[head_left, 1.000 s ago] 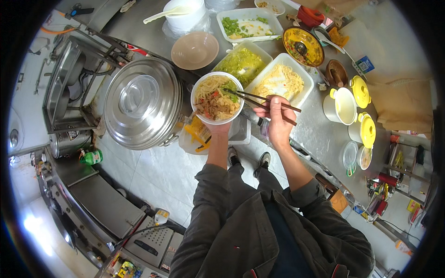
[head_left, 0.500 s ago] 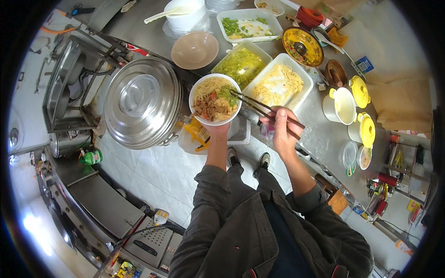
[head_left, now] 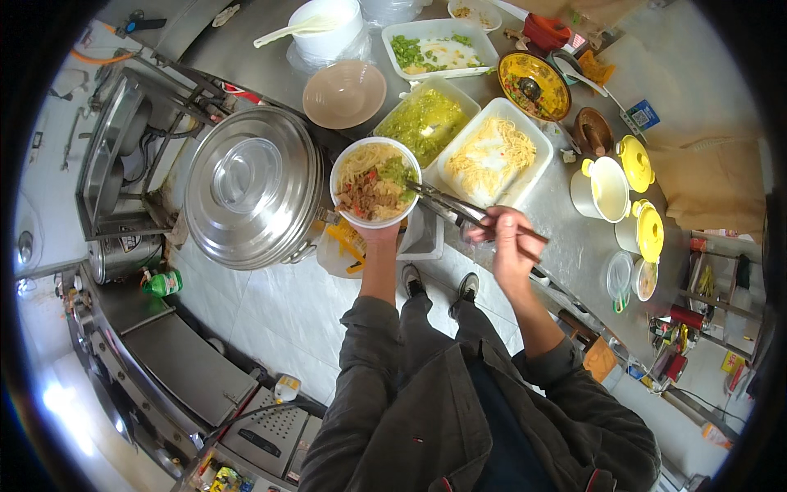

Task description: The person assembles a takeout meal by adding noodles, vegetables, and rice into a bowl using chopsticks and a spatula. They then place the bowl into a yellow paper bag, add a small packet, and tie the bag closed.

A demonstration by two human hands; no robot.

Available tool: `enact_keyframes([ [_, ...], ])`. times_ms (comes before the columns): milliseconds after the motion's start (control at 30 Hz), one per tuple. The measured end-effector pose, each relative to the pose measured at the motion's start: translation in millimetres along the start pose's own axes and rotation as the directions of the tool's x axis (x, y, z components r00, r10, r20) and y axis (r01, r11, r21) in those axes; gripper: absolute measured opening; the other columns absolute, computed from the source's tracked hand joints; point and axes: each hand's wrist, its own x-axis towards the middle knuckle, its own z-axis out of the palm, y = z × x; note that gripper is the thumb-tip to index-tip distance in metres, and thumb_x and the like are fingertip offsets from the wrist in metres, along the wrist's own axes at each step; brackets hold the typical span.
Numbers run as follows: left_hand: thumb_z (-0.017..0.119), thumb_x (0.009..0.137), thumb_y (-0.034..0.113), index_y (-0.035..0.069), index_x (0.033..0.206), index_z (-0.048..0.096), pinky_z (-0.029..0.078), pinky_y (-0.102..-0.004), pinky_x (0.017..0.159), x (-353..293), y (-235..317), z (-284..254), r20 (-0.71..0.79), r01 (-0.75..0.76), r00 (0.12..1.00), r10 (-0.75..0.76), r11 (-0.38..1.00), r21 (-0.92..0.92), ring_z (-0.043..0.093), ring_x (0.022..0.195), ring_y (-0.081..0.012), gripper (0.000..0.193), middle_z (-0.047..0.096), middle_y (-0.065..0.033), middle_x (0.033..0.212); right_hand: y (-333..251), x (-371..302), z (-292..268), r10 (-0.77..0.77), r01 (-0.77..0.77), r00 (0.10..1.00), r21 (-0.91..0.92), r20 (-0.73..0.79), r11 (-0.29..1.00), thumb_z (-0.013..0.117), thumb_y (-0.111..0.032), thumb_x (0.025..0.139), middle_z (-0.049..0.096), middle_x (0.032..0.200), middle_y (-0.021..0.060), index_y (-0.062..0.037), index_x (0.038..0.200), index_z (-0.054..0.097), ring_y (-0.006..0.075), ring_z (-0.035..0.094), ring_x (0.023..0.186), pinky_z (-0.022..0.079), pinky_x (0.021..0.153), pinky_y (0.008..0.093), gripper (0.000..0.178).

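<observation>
My left hand holds up a round white bowl from below, its fingers mostly hidden under it. Inside lie pale noodles, brown minced meat and chopped green vegetable. Dark chopsticks are gripped in my right hand, with their tips at the bowl's right rim by the green vegetable. Just beyond the bowl stand a tub of green chopped vegetable and a white tub of yellow shreds.
A large lidded steel pot stands left of the bowl. Behind are an empty beige bowl, a scallion tray and a yellow patterned bowl. White pots with yellow lids line the counter's right side.
The bowl in my left hand has shifted slightly left. My right hand has moved a little right and down, and the chopstick tips have slid toward the bowl's rim.
</observation>
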Motion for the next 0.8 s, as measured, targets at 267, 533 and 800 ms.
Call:
enact_keyframes([
  [267, 0.044, 0.090, 0.072, 0.018, 0.150, 0.042, 0.034, -0.0596, 0.114, -14, 16, 10, -0.164, 0.066, 0.985, -0.049, 0.993, 0.095, 0.038, 0.141, -0.0375, 0.080, 0.040, -0.0124, 0.154, 61, 113, 17, 0.235, -0.215, 0.956, 0.126, -0.173, 0.968, 0.050, -0.026, 0.105, 0.064, 0.089, 0.0122, 0.0057, 0.110, 0.062, 0.0208, 0.069, 0.067, 0.057, 0.056, 0.0301, 0.034],
  [533, 0.045, 0.089, 0.075, 0.020, 0.151, 0.039, 0.035, -0.0597, 0.114, -30, 39, -7, -0.168, 0.067, 0.985, -0.035, 0.980, 0.185, 0.038, 0.141, -0.0379, 0.084, 0.039, -0.0116, 0.155, 136, 126, 46, 0.396, -0.320, 0.883, 0.295, -0.251, 0.900, 0.047, -0.026, 0.107, 0.066, 0.091, 0.0167, 0.0069, 0.103, 0.058, 0.0230, 0.069, 0.067, 0.059, 0.059, 0.0312, 0.035],
  [800, 0.048, 0.088, 0.074, 0.018, 0.152, 0.038, 0.033, -0.0594, 0.115, -32, 42, -17, -0.150, 0.099, 0.985, -0.089, 0.993, 0.066, 0.037, 0.141, -0.0380, 0.085, 0.037, -0.0117, 0.156, 134, 124, 48, 0.429, -0.328, 0.856, 0.340, -0.287, 0.881, 0.050, -0.025, 0.105, 0.067, 0.088, 0.0171, 0.0065, 0.102, 0.059, 0.0270, 0.071, 0.068, 0.060, 0.058, 0.0327, 0.033],
])
